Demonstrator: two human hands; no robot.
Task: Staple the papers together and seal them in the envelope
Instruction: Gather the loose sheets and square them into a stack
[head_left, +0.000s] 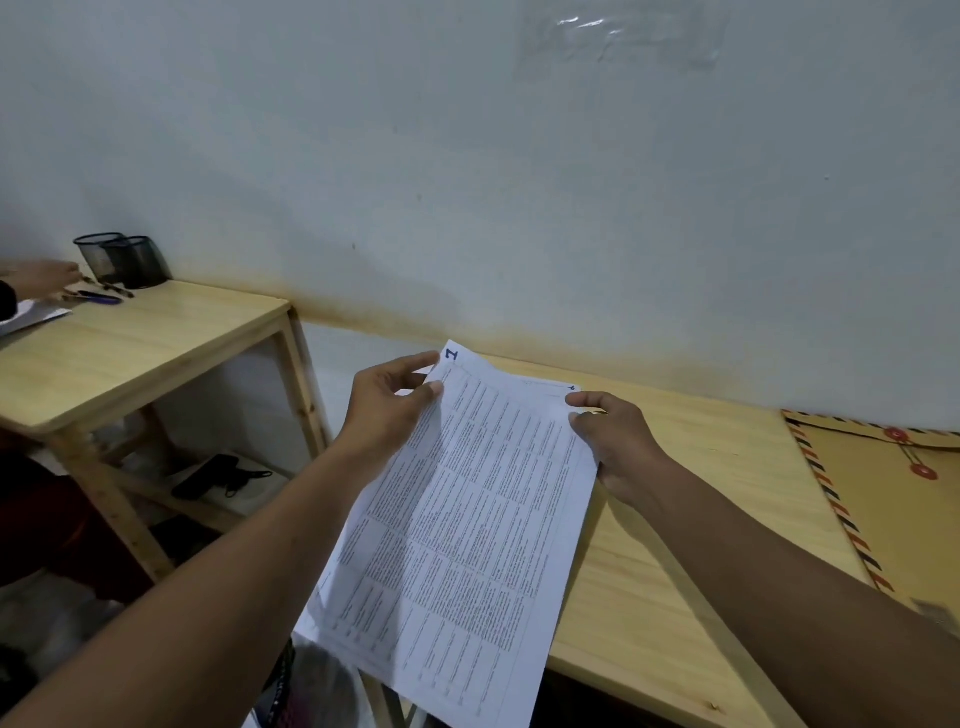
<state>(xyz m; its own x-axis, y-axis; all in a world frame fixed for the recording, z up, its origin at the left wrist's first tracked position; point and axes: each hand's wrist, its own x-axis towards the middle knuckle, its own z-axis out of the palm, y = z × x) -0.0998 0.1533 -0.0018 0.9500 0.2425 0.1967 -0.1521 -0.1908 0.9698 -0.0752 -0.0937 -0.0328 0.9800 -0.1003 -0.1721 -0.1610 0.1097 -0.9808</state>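
Left hand (387, 410) and right hand (615, 441) pinch the papers (457, 519) at their far corners; the envelope (893, 499) lies rightward at the tabletop's (649, 597) right edge, nearer the right hand; stapler seemingly absent.

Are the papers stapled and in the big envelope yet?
Not yet. The left hand and right hand each hold a top corner of the papers, gathered in a stack above the table. I can't see a staple or a stapler. The envelope lies off to the right, nothing going into it. Stapling, filling and sealing are all left.
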